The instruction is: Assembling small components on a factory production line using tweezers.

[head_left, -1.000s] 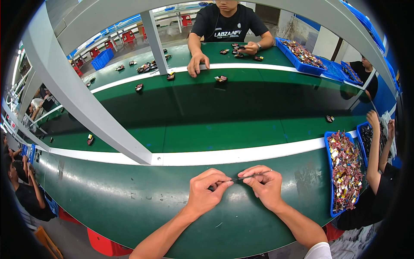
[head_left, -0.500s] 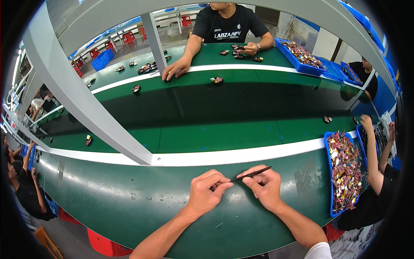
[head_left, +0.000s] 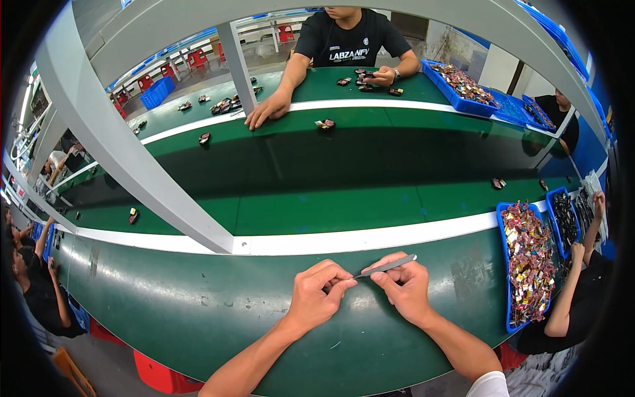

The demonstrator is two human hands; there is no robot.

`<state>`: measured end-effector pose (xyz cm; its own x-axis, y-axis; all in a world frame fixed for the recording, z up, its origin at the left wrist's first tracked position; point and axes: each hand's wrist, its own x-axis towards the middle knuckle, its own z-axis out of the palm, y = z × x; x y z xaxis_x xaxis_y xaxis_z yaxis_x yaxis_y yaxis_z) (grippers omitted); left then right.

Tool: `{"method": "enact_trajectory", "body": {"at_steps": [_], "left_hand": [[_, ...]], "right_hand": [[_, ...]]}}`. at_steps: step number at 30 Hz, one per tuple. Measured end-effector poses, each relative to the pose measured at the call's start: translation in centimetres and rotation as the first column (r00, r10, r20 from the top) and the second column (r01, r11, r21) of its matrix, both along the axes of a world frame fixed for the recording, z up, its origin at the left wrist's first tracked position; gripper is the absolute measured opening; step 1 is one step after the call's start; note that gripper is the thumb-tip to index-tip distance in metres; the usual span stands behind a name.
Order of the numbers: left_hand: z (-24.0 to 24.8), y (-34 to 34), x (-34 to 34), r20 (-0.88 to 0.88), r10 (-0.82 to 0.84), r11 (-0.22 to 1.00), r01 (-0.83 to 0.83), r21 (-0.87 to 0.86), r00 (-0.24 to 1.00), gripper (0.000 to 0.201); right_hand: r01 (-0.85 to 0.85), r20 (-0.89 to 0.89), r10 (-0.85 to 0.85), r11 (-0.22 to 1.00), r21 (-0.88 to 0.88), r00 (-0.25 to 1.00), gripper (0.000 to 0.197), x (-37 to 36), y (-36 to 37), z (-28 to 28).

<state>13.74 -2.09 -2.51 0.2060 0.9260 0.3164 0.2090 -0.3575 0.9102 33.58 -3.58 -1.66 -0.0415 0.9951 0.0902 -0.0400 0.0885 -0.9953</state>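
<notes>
My left hand (head_left: 319, 294) and my right hand (head_left: 409, 291) meet above the green worktable (head_left: 264, 311). Between the right thumb and fingers I grip slim dark tweezers (head_left: 395, 263). Their wide end slants up to the right, and their thin tip points at my left fingertips. The left hand is closed in a pinch around that tip; whatever small thing it holds is hidden by the fingers.
A blue tray (head_left: 507, 278) heaped with small reddish parts stands on my right, with another tray of black parts (head_left: 564, 221) behind it. Small parts ride the green conveyor belt (head_left: 317, 205). A grey post (head_left: 132, 152) rises at left. Co-workers sit opposite and at both sides.
The tweezers have turned in my right fingers, so their flat grey face shows. Parts on the belt have shifted slightly left. The co-worker at right has drawn a hand back from the belt.
</notes>
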Motion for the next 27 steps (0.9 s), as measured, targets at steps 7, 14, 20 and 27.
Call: {"method": "enact_trajectory", "body": {"at_steps": [7,14,20,27], "left_hand": [[0.2,0.0,0.0,-0.015,-0.009,1.000,0.009,-0.001,1.000,0.005],[0.4,-0.1,0.1,-0.017,-0.013,1.000,0.013,-0.019,1.000,0.004],[0.2,0.0,0.0,-0.022,-0.022,1.000,0.021,-0.020,1.000,0.002],[0.0,0.0,-0.1,-0.015,-0.020,0.999,0.020,-0.028,1.000,0.002]], "right_hand": [[-0.006,0.019,0.005,1.000,0.007,1.000,0.007,0.2,0.0,-0.2],[-0.002,0.001,0.002,1.000,0.009,1.000,0.009,-0.1,-0.1,0.1],[0.025,-0.032,-0.024,0.999,0.029,0.999,0.010,-0.1,-0.1,0.1],[0.006,-0.017,-0.005,0.999,0.035,1.000,0.008,0.1,0.2,-0.7]]}}
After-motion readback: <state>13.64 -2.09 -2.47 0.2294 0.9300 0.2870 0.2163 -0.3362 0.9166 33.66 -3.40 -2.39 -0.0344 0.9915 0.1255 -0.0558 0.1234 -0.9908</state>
